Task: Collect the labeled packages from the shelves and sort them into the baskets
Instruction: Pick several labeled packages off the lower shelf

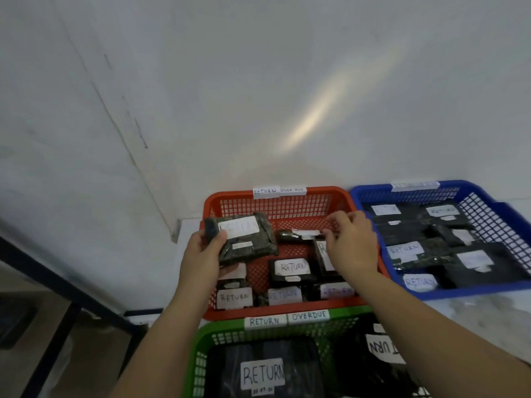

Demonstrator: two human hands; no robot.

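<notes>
My left hand (pixel 204 254) grips a dark package (pixel 247 239) with a white RETURN label, held over the left side of the red basket (pixel 287 311). My right hand (pixel 350 242) reaches over the same basket. Its thumb and forefinger pinch the end of a small dark package (pixel 290 235) that leans near the basket's back wall. Several dark RETURN-labeled packages (pixel 291 271) lie on the red basket's floor. Paper tags on its rims read RETURN and OVERDUE.
A blue basket (pixel 488 291) with several labeled packages stands to the right. A green basket (pixel 201 349) with more packages sits nearest me. A white wall rises behind them. A dark metal frame (pixel 57 282) runs along the lower left.
</notes>
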